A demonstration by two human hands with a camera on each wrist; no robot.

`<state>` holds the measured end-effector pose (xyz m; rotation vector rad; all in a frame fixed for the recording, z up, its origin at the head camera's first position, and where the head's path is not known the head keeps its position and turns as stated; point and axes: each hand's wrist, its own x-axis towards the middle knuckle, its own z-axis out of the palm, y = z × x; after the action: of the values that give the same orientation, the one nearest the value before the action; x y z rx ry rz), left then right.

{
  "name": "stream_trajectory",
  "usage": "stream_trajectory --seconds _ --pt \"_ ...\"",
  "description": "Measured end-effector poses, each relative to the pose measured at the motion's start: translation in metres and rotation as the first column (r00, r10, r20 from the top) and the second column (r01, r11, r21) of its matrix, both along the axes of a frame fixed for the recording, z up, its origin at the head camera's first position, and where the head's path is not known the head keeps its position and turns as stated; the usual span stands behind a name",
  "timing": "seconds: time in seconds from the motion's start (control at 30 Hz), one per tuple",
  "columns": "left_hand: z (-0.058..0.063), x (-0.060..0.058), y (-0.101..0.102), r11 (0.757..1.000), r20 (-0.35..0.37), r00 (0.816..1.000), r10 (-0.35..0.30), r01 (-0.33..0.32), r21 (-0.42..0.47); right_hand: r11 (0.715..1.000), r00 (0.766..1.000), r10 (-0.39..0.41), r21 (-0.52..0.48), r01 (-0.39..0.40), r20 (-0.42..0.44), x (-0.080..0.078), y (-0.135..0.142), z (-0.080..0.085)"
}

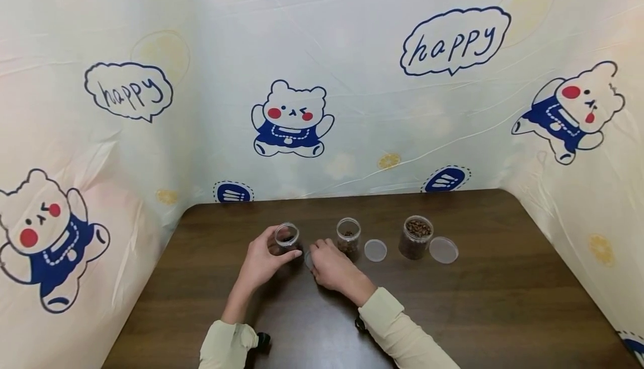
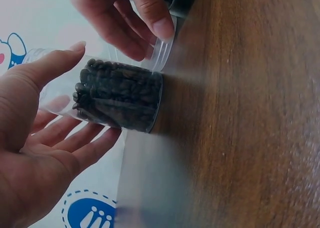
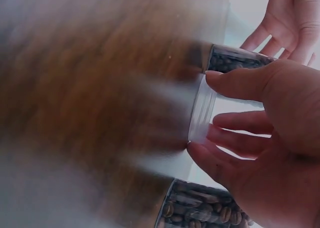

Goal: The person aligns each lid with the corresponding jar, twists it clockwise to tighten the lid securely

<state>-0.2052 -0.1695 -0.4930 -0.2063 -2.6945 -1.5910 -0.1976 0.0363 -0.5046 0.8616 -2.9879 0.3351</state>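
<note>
Right grip (image 1: 333, 265) pinches a lid (image 3: 201, 112) (left grip (image 1: 261, 263) cups a jar (image 2: 122, 94)).

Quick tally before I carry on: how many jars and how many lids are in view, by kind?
Open clear jars of beans: 3
Round translucent lids: 3
Total: 6
</note>
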Motion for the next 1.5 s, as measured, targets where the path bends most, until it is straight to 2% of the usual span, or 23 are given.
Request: stream_trajectory --seconds 0.3,0.47,0.67,1.03,1.3,1.5 --pt "0.005 0.000 0.000 1.000 0.000 1.000 -0.013 0.013 -0.003 1.000 0.999 0.029 0.011 -0.029 -0.030 0.000 0.004 0.006" --pt "0.010 0.004 -0.001 1.000 -0.019 1.000 -0.018 0.018 -0.025 0.999 0.999 0.043 0.010 -0.043 0.004 0.000 0.005 0.014" --pt "0.016 0.009 0.001 0.999 -0.026 0.999 -0.046 0.046 -0.008 0.999 0.999 0.044 -0.009 -0.044 0.029 0.008 0.009 0.028" --pt "0.026 0.019 0.004 0.998 -0.032 0.998 -0.059 0.059 -0.022 0.996 0.997 0.082 -0.036 -0.082 -0.016 0.022 0.019 0.049" --pt "0.029 0.027 0.009 0.995 -0.026 0.995 -0.097 0.097 0.015 0.991 0.995 0.089 -0.107 -0.084 0.044 0.033 0.037 0.065" --pt "0.031 0.031 0.011 0.994 -0.023 0.995 -0.100 0.101 0.028 0.985 0.992 0.081 -0.157 -0.065 0.095 0.041 0.054 0.070"
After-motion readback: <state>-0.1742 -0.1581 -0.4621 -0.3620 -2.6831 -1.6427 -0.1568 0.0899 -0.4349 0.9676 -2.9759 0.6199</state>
